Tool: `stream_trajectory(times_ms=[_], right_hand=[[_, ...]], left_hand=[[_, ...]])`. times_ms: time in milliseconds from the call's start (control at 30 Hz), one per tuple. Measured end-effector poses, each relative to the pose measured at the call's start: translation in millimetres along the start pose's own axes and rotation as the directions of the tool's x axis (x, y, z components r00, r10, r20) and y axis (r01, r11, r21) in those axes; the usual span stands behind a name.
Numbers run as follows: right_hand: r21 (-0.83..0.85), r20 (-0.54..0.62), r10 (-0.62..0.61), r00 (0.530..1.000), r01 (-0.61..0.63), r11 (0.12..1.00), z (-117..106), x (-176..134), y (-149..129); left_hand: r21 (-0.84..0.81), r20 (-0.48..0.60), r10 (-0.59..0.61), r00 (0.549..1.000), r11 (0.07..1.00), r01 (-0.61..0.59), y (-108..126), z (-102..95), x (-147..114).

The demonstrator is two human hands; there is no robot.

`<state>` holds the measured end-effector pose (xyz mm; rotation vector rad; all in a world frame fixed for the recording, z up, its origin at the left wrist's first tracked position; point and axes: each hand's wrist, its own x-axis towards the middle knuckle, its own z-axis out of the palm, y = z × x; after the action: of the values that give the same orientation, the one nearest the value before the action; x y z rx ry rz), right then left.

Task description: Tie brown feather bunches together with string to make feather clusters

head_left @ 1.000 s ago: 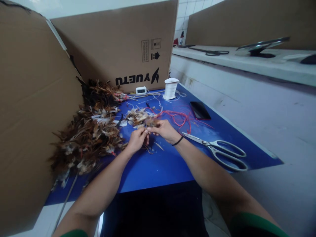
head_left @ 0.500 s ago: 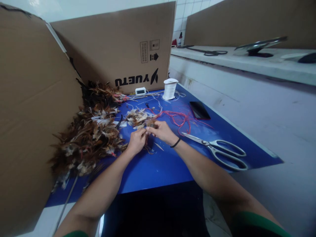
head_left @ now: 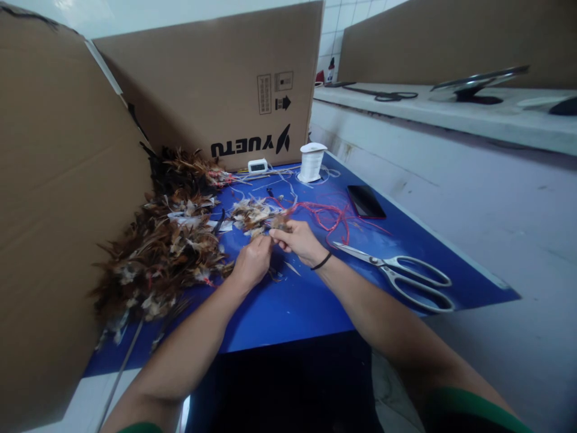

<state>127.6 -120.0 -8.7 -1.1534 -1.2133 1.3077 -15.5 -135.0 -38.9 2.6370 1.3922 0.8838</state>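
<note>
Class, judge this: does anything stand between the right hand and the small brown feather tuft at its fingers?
Nothing visible does: the right hand seems to hold the feather tuft, the left hand close beside it. The pale feathers lie just beyond, and the scissors lie off to the right, out of the way.

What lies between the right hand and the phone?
Loose loops of red string lie on the blue table between the right hand and the phone, as the head view shows.

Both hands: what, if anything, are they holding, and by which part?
The right hand pinches a small feather tuft, apparently by its near end. The left hand is curled beside it; anything it holds is hidden.
</note>
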Motion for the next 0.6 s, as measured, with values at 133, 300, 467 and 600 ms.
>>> stream_trajectory(times_ms=[133, 300, 467, 600], right_hand=[[0.056, -0.022, -0.014, 1.000, 0.015, 0.998, 5, -3, 0], [0.137, 0.065, -0.110, 0.992, 0.100, 0.985, 4, -5, -1], [0.119, 0.127, -0.200, 0.972, 0.185, 0.976, -7, 3, 0], [-0.212, 0.141, -0.282, 0.949, 0.307, 0.928, -15, 11, 8]], left_hand=[[0.009, -0.030, -0.019, 0.999, 1.000, 0.019, 1, -3.0, 1], [-0.229, -0.178, -0.043, 0.983, 0.973, 0.001, -4, -7.1, 6], [-0.663, -0.079, -0.231, 0.970, 0.739, 0.122, -10, -10.5, 9], [-0.800, -0.040, -0.270, 0.962, 0.586, 0.131, -12, -8.7, 8]])
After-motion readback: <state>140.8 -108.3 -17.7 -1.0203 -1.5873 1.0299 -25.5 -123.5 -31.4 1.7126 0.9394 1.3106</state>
